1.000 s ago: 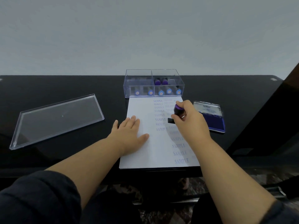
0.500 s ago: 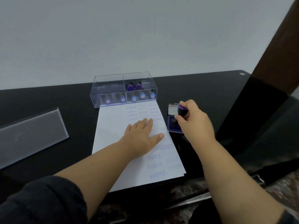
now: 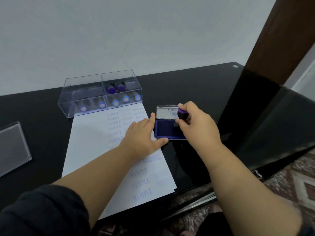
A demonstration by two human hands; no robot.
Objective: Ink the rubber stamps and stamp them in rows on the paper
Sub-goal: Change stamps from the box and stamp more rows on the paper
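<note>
Inking the stamp mid-task

Gripping the purple-capped stamp (image 3: 182, 114), the right hand (image 3: 197, 125) presses it onto the ink pad (image 3: 166, 130) beside the paper (image 3: 95, 142). The left hand (image 3: 141, 138) lies flat, holding the sheet down. Several "SAMPLE" columns are printed; its left part remains blank, and more stamps wait in the box (image 3: 100, 94) on the bench (image 3: 196, 86).

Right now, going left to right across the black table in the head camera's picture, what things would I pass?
Clear lid → clear box of stamps → stamped paper → left hand resting flat on it → blue ink pad → right hand gripping a purple stamp.
</note>
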